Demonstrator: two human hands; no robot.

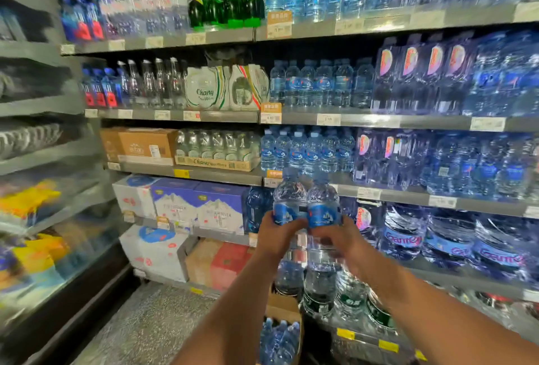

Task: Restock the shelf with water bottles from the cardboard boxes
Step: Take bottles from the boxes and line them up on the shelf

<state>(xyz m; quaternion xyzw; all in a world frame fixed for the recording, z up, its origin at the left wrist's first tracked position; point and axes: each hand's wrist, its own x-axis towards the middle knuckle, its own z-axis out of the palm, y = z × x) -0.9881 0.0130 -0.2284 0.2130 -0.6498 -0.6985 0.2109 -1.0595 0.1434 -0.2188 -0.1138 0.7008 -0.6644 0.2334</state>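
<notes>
I hold two small water bottles with blue labels upright, side by side, in front of the shelving. My left hand (275,233) grips the left bottle (288,198) by its lower half. My right hand (335,237) grips the right bottle (322,202) the same way. Both bottles are just below a shelf row of matching blue-label bottles (306,151), close to that shelf's front edge (379,191). Low down between my forearms, an open cardboard box (284,310) holds several more of these bottles (278,338).
Shelves full of bottled water rise ahead and to the right, with large jugs (449,236) at hand height. Cartons (198,204) and cardboard cases (140,144) fill the left shelves. A dark cabinet edge (67,300) runs along the left. Speckled floor (151,323) lies below.
</notes>
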